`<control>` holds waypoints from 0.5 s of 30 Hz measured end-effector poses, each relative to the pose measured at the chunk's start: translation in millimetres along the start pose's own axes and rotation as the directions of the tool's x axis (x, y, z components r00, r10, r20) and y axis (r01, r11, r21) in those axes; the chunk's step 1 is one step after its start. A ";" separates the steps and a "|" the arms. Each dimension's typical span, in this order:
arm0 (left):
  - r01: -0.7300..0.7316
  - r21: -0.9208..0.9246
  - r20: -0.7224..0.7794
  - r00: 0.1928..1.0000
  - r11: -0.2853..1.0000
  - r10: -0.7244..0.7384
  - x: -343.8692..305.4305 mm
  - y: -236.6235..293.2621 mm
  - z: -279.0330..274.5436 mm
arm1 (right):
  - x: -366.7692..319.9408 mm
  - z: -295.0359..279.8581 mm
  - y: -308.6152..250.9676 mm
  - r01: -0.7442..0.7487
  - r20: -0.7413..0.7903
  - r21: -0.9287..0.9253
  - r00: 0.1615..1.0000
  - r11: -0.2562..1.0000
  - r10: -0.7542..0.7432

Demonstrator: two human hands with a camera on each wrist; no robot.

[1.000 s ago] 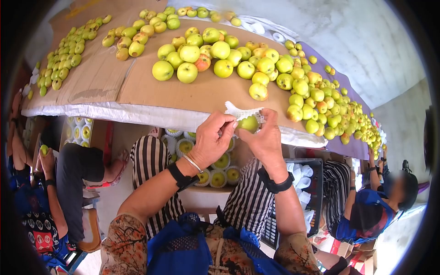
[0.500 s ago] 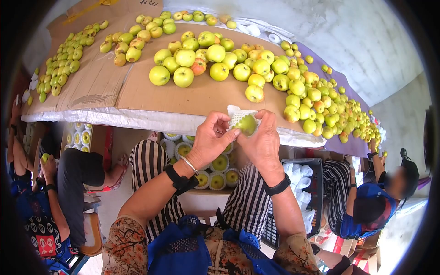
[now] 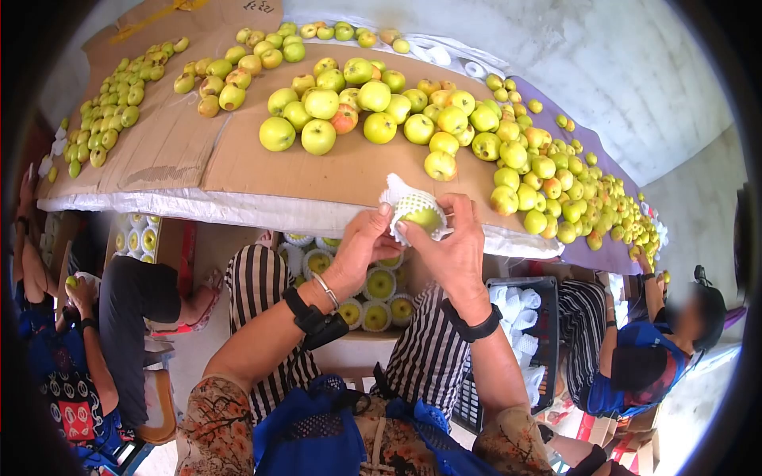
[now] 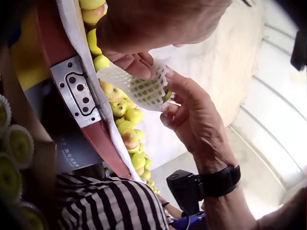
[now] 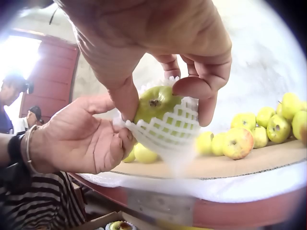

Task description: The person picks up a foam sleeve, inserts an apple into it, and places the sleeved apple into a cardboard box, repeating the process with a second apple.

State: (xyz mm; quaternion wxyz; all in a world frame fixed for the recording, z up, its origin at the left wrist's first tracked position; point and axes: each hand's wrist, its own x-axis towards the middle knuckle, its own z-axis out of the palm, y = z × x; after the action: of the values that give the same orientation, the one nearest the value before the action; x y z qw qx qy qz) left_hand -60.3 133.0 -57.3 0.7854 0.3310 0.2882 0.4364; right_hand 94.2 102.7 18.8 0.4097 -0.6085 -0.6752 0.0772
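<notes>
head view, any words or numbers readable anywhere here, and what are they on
No text here can be quoted.
The dark handwriting at the top edge of the brown cardboard sheet is too small and cut off to read.
The faint print on the grey panel under the table, in the left wrist view, is blurred and unreadable.
On the white foam net round the green apple there is no print.

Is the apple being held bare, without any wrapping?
No, a white foam net wraps the green apple held between the left hand and right hand.
</notes>
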 end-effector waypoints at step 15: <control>0.042 -0.107 0.105 0.994 0.993 -0.030 -1.9 9.8 6.5 | -3.4 -22.0 4.7 -0.539 0.455 0.429 0.822 0.725 0.342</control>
State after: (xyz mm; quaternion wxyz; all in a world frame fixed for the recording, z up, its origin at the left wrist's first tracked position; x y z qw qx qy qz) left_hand -61.3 133.4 -45.4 0.8240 0.3043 0.2288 0.4196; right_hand 111.8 92.2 28.8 0.4080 -0.5893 -0.5190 0.4657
